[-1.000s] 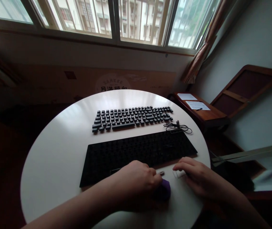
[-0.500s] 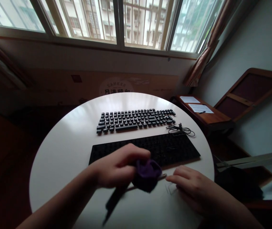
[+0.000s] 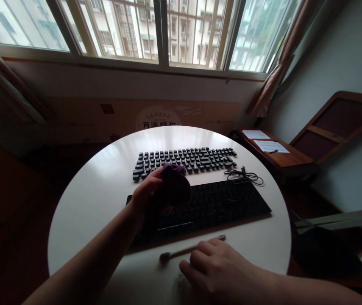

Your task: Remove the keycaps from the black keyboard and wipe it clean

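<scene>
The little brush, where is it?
In the head view, the brush lies low and just right of centre, on the white table between the black keyboard base and the right hand.

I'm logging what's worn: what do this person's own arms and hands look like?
The left forearm and right forearm are bare, with no sleeve or cuff in view. The left hand and right hand wear no gloves, and no watch, bracelet or ring shows, though parts are hidden or dim.
</scene>
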Demonstrator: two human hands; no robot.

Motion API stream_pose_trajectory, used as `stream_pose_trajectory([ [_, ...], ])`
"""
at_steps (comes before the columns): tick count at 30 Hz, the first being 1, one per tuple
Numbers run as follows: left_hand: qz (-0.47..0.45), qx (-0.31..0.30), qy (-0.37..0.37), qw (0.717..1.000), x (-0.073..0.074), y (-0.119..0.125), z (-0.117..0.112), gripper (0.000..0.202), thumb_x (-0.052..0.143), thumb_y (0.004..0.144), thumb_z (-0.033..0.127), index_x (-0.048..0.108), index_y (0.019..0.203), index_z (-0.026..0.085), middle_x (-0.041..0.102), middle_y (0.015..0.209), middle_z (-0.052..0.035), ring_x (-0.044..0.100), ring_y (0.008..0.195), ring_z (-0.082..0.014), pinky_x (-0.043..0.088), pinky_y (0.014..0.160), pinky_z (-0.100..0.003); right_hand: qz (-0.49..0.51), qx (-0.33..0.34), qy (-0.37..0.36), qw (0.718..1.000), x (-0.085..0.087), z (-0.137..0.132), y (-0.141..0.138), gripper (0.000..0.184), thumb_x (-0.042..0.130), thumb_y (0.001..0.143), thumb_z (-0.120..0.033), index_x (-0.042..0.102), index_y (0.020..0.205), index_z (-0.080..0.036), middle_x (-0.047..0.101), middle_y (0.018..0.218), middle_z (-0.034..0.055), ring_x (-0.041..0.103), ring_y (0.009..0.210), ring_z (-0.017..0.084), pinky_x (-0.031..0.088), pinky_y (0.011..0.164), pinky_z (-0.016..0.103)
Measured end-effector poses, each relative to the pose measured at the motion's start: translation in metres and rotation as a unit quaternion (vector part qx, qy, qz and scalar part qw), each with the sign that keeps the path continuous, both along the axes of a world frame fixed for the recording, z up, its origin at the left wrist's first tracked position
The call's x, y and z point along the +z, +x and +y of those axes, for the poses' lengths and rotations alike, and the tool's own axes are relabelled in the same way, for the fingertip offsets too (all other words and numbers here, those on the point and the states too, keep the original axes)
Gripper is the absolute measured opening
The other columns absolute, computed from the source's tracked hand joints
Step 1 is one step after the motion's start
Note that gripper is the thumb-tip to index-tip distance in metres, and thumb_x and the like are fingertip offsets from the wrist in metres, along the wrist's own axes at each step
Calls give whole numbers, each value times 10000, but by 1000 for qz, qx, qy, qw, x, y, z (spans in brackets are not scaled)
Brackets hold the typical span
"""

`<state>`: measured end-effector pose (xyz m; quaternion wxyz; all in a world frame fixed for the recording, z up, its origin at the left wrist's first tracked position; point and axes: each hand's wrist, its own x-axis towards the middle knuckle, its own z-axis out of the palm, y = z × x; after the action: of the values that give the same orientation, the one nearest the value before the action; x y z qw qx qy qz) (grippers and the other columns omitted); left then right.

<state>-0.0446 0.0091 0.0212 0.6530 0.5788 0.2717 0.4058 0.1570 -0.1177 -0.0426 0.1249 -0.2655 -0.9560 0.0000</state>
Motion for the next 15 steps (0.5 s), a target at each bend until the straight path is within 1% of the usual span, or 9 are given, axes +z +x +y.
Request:
stream_pose_trajectory([
  [2, -23, -14, -17, 999, -4, 1, 1, 444, 559, 733, 397, 601, 1093, 140, 546, 554, 10, 500, 388, -140, 444, 393, -242, 30, 5, 31, 999, -4, 0, -3, 97, 596, 934, -270, 567, 927, -178, 560, 748, 21, 458, 650, 164, 254, 542, 294],
  [4, -35, -5, -29, 999, -9, 1, 2, 460, 563, 732, 386, 590, 1116, 134, 549, 556, 11, 506, 393, -144, 445, 391, -242, 61, 6, 60, 996, 4, 3, -2, 77, 603, 925, -256, 574, 902, -189, 557, 739, 18, 463, 651, 162, 245, 542, 294],
  [6, -38, 17, -38, 998, -14, 3, 2, 483, 566, 737, 377, 574, 1160, 142, 565, 578, 13, 521, 402, -145, 438, 386, -231, 75, 3, 62, 995, 24, 10, 3, 18, 598, 915, -205, 600, 930, -195, 585, 770, 25, 484, 681, 165, 273, 568, 294],
  [8, -40, 40, -45, 997, -17, 6, 0, 504, 580, 737, 364, 552, 1197, 160, 583, 612, 18, 529, 408, -137, 427, 378, -214, 85, -6, 39, 996, 52, 25, 12, 57, 571, 921, -165, 618, 939, -190, 606, 785, 30, 498, 702, 162, 314, 608, 294],
  [9, -41, 51, -46, 997, -17, 8, -1, 509, 592, 731, 354, 549, 1202, 167, 595, 637, 17, 533, 419, -130, 430, 383, -207, 105, -12, 27, 994, 65, 35, 17, 80, 555, 931, -152, 626, 931, -189, 604, 763, 24, 492, 683, 150, 331, 617, 288],
  [10, -42, 61, -45, 996, -18, 10, -1, 508, 610, 718, 340, 553, 1194, 171, 609, 669, 13, 538, 439, -125, 441, 396, -205, 147, -21, 27, 988, 77, 47, 21, 101, 542, 945, -155, 631, 908, -187, 594, 729, 16, 483, 654, 137, 339, 613, 280],
  [12, -40, 71, -43, 996, -19, 14, -1, 493, 649, 683, 304, 584, 1154, 172, 638, 742, -3, 555, 505, -120, 468, 437, -204, 245, -39, 29, 968, 91, 71, 27, 112, 543, 968, -198, 645, 923, -186, 619, 756, 17, 526, 669, 127, 391, 623, 264],
  [13, -37, 69, -40, 996, -19, 16, 0, 479, 666, 668, 286, 607, 1129, 169, 652, 781, -12, 568, 549, -124, 485, 468, -207, 299, -52, 21, 953, 93, 83, 29, 113, 544, 971, -212, 651, 940, -189, 629, 777, 15, 546, 676, 122, 419, 627, 258],
  [15, -27, 58, -25, 998, -19, 18, 2, 448, 695, 655, 256, 652, 1091, 166, 677, 851, -28, 606, 656, -144, 522, 562, -223, 393, -86, -17, 915, 85, 101, 30, 131, 541, 975, -242, 655, 1028, -206, 649, 865, 22, 594, 742, 127, 473, 643, 252],
])
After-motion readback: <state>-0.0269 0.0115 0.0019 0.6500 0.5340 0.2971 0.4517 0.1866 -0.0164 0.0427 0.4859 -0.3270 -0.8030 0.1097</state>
